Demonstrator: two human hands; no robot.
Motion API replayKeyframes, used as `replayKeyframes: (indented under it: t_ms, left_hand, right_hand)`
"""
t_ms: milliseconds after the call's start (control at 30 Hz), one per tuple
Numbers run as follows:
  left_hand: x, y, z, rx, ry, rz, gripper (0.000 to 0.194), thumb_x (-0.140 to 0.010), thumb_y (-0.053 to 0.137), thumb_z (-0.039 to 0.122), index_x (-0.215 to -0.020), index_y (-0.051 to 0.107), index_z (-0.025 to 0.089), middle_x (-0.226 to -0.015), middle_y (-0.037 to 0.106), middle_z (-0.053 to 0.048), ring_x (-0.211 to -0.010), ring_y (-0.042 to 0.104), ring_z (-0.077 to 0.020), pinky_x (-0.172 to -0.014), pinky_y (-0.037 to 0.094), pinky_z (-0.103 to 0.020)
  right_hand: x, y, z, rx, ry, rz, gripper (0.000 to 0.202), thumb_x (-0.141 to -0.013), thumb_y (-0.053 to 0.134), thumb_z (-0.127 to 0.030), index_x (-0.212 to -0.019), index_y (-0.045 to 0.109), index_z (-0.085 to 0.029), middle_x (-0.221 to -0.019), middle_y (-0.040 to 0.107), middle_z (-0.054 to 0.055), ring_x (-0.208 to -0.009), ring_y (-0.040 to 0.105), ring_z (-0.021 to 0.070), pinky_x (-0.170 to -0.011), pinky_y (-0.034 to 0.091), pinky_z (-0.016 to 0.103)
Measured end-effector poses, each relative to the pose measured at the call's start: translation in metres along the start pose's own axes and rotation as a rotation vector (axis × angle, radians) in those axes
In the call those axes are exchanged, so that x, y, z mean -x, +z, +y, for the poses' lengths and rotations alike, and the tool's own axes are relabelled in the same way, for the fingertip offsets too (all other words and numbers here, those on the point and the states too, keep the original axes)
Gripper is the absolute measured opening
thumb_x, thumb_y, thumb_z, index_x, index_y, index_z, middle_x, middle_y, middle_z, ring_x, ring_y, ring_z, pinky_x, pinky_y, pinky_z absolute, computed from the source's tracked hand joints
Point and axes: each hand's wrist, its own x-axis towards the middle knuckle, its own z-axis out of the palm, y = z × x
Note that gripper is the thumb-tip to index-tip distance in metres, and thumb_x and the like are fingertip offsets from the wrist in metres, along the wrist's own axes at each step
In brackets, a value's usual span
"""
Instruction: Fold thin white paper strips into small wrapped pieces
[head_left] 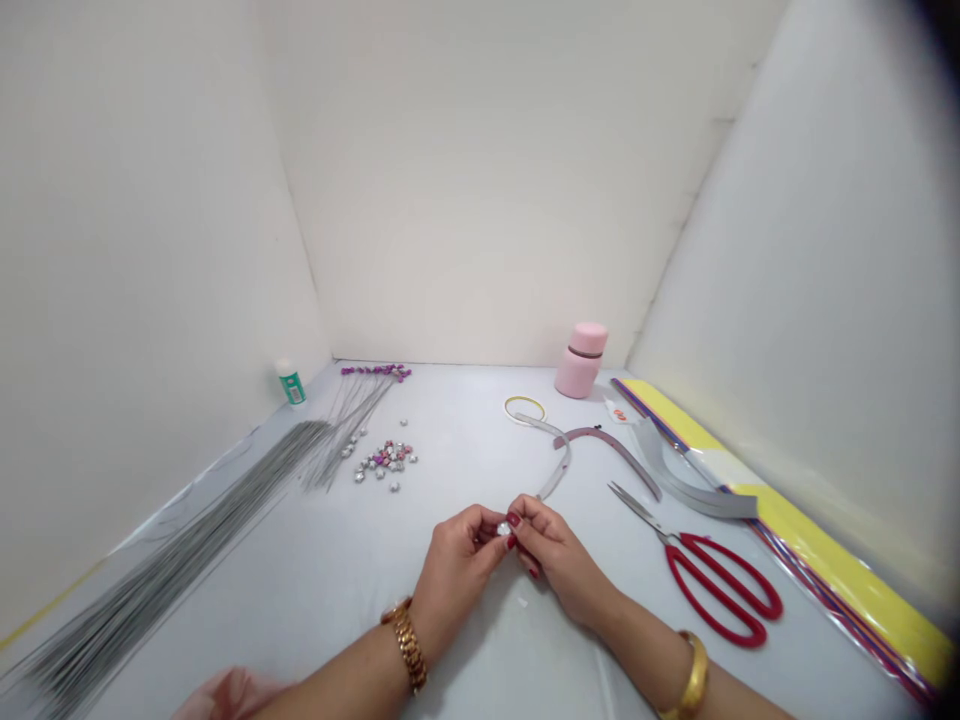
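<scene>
Near the front middle of the table, my left hand (pixel 459 552) pinches a small silvery folded paper star (pixel 504 529) between thumb and fingers. My right hand (pixel 553 556) is closed against the star's other side, its fingertips touching it. A curved silver paper strip (pixel 566 455) runs from behind my right hand toward the back; whether it joins the star is hidden. Beyond it to the right lies a mauve-grey strip (pixel 619 450). To the left of my hands is a loose pile of silver, pink and purple folded stars (pixel 386 458).
At left lie a bundle of thin grey wires (pixel 217 515) and purple-tipped stems (pixel 375 372), near a green-and-white glue bottle (pixel 292 384). Right of my hands are red-handled scissors (pixel 712 580), grey strips (pixel 697 490) and yellow packs (pixel 832 560). A pink flask (pixel 581 362) and tape ring (pixel 525 408) stand behind.
</scene>
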Motion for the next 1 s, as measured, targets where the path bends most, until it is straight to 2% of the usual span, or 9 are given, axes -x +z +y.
replayKeyframes:
  t_ms: [200,333,567,700,767,867,900,967,1000]
  left_hand:
    - [-0.003,0.003,-0.003,0.120,-0.058,-0.001,0.010,-0.072,0.061,0.023,-0.076,0.063,0.014,-0.068,0.064,-0.003,-0.063,0.055,-0.0148,-0.058,0.038,-0.023]
    - [-0.008,0.003,-0.003,0.249,-0.122,-0.019,0.014,-0.066,0.066,0.024,-0.071,0.061,0.013,-0.058,0.057,0.001,-0.055,0.050,-0.0109,-0.053,0.036,-0.021]
    - [-0.011,-0.003,-0.001,0.456,-0.225,-0.088,0.017,-0.065,0.068,0.024,-0.071,0.061,0.010,-0.063,0.061,-0.003,-0.060,0.055,-0.0115,-0.063,0.042,-0.023]
    - [-0.011,-0.008,-0.001,0.533,-0.259,-0.076,0.020,-0.065,0.069,0.025,-0.077,0.061,0.011,-0.068,0.063,-0.003,-0.063,0.058,-0.0116,-0.067,0.044,-0.024]
    - [-0.010,-0.009,-0.002,0.557,-0.266,-0.056,0.021,-0.065,0.069,0.024,-0.081,0.061,0.012,-0.070,0.063,-0.003,-0.064,0.059,-0.0111,-0.068,0.044,-0.024]
    - [-0.010,-0.010,-0.003,0.581,-0.271,-0.041,0.020,-0.066,0.068,0.023,-0.080,0.061,0.012,-0.071,0.064,-0.004,-0.065,0.059,-0.0106,-0.069,0.044,-0.023]
    - [-0.010,-0.011,-0.003,0.588,-0.272,-0.038,0.020,-0.066,0.068,0.023,-0.080,0.061,0.012,-0.072,0.064,-0.004,-0.065,0.059,-0.0107,-0.069,0.045,-0.023]
    - [-0.011,-0.010,-0.002,0.604,-0.277,-0.032,0.020,-0.065,0.068,0.023,-0.079,0.061,0.011,-0.072,0.064,-0.005,-0.064,0.059,-0.0108,-0.068,0.045,-0.023]
    - [-0.011,-0.010,-0.002,0.612,-0.280,-0.029,0.020,-0.065,0.069,0.023,-0.079,0.061,0.011,-0.072,0.064,-0.005,-0.063,0.059,-0.0106,-0.067,0.045,-0.023]
  right_hand:
    - [-0.001,0.002,-0.001,-0.037,0.016,-0.001,0.022,-0.086,0.041,-0.036,-0.071,0.040,-0.020,-0.047,0.033,-0.010,-0.038,0.023,0.0064,-0.039,0.017,0.019]
    - [-0.001,0.002,-0.001,0.011,-0.002,0.019,0.022,-0.086,0.041,-0.035,-0.071,0.040,-0.020,-0.043,0.032,-0.011,-0.037,0.024,0.0066,-0.039,0.020,0.018]
    - [0.001,0.003,-0.001,0.232,-0.083,0.084,0.024,-0.085,0.041,-0.039,-0.071,0.044,-0.019,-0.049,0.042,-0.008,-0.041,0.038,0.0086,-0.044,0.033,0.021]
    - [-0.001,-0.002,-0.012,0.434,-0.125,0.168,0.023,-0.085,0.039,-0.038,-0.072,0.045,-0.020,-0.055,0.048,-0.004,-0.047,0.047,0.0122,-0.049,0.038,0.024]
    - [0.001,-0.018,-0.024,0.561,-0.139,0.239,0.017,-0.082,0.043,-0.035,-0.074,0.047,-0.021,-0.062,0.052,-0.002,-0.053,0.050,0.0147,-0.054,0.039,0.027]
    - [0.019,-0.066,-0.038,0.742,-0.118,0.342,0.010,-0.074,0.051,-0.033,-0.074,0.052,-0.022,-0.069,0.058,0.003,-0.062,0.054,0.0215,-0.058,0.038,0.032]
    - [0.029,-0.086,-0.038,0.824,-0.083,0.375,0.011,-0.072,0.051,-0.032,-0.075,0.054,-0.022,-0.070,0.060,0.005,-0.065,0.056,0.0250,-0.058,0.038,0.034]
    - [0.054,-0.126,-0.031,1.228,0.068,0.438,0.020,-0.069,0.049,-0.030,-0.085,0.056,-0.022,-0.084,0.065,0.010,-0.079,0.059,0.0314,-0.060,0.042,0.037]
    - [0.067,-0.144,-0.024,1.361,0.159,0.470,0.024,-0.067,0.048,-0.027,-0.087,0.058,-0.019,-0.086,0.066,0.013,-0.082,0.060,0.0339,-0.062,0.044,0.040]
